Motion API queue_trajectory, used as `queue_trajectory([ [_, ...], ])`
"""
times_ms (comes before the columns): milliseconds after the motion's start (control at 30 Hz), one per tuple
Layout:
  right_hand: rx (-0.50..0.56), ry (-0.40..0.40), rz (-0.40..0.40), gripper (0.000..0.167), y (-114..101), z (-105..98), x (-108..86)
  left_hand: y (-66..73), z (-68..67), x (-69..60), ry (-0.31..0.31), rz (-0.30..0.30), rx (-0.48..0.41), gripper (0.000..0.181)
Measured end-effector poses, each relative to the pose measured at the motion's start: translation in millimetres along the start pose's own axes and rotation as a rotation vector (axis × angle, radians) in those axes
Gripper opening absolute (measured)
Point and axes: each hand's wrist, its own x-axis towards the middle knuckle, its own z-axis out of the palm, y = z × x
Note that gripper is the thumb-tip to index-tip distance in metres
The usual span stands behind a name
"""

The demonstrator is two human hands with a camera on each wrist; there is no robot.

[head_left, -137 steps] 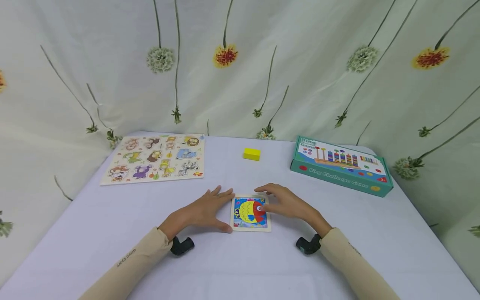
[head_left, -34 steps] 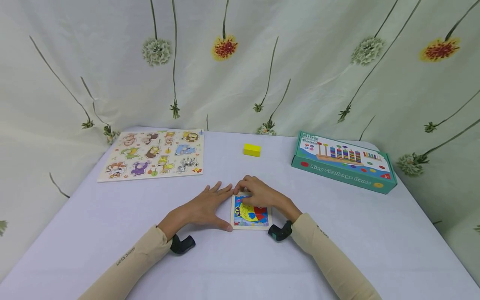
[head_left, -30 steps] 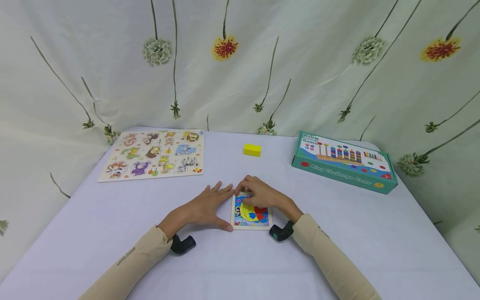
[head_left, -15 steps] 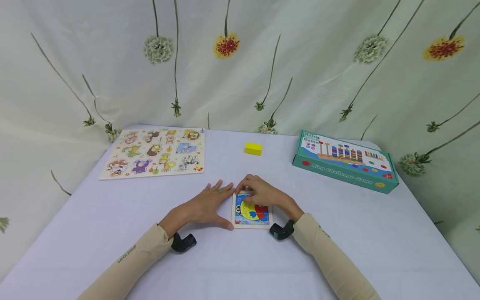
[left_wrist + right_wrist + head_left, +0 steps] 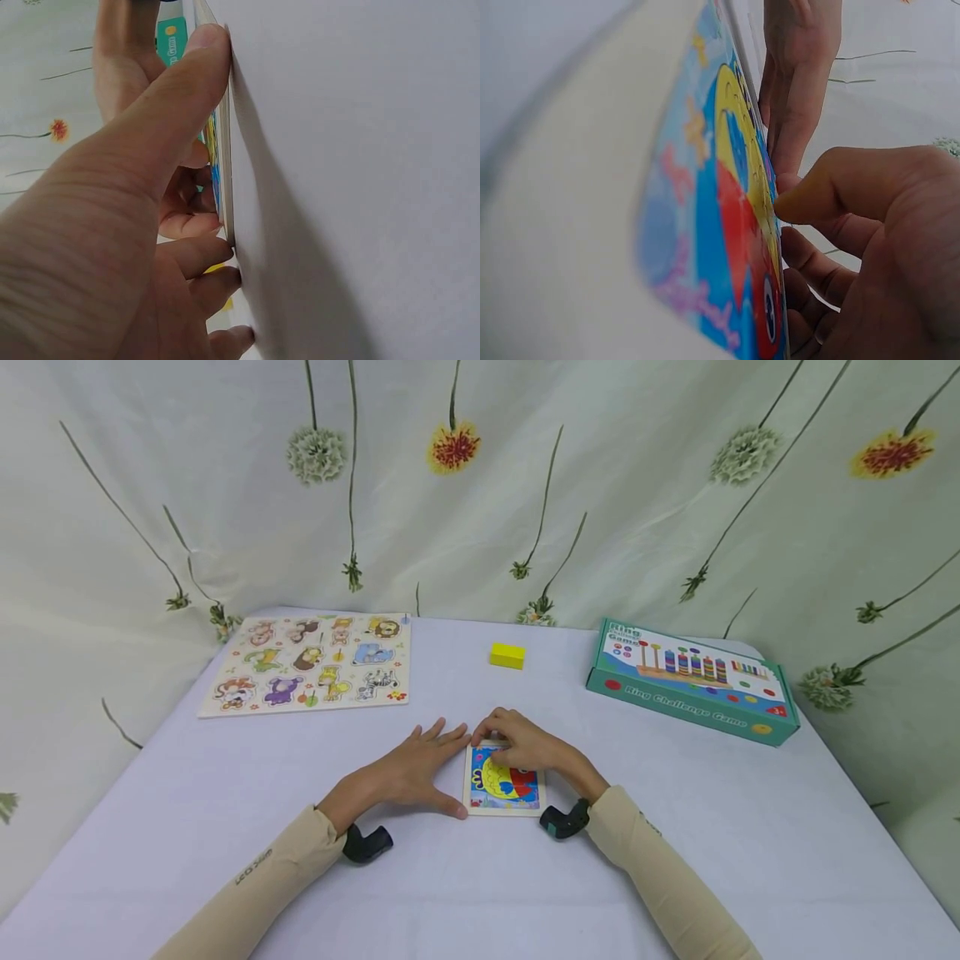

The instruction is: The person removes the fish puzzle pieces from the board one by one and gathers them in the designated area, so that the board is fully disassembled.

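Fish jigsaw puzzle (image 5: 507, 787) between your two hands. The puzzle lay flat and picture side up on the white tablecloth (image 5: 480, 893), its yellow-bodied fish turned with the red head toward your right. Your left hand (image 5: 408, 771) was spread along the puzzle's left side: the thumb touched the near-left corner, and the index fingertip came up to the far-left corner. Your right hand (image 5: 528, 745) arched over the far part of the puzzle with bent fingers — its thumb tip met the yellow of the fish, as the right wrist view showed, and its index fingertip stood at the far-left corner. Whether that thumb and those fingers pinched anything, you could not tell. Beyond your hands lay, from left to right, a wooden animal puzzle board (image 5: 352, 696), a yellow rectangular block (image 5: 507, 656) and a green Ring Challenge Game box (image 5: 690, 685), the box set at a slant. A flower-printed cloth backdrop (image 5: 637, 485) hung behind the table, and beige sleeves (image 5: 258, 870) covered both your forearms.
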Motion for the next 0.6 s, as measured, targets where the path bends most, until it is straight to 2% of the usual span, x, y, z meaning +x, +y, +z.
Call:
queue_trajectory([
  [300, 0.063, 0.005, -0.013, 0.033, -0.4, -0.8, -1.6, 0.4, -0.9, -0.4, -0.009, -0.007, -0.002, 0.109],
  [467, 0.128, 0.006, 0.000, 0.033, -1.5, -1.3, -4.0, -0.1, -0.1, 0.1, -0.011, -0.005, -0.006, 0.110],
  [600, 0.188, -0.003, -0.023, 0.032, 3.3, -1.4, -3.4, -0.2, 0.0, 0.2, -0.008, -0.004, -0.006, 0.110],
])
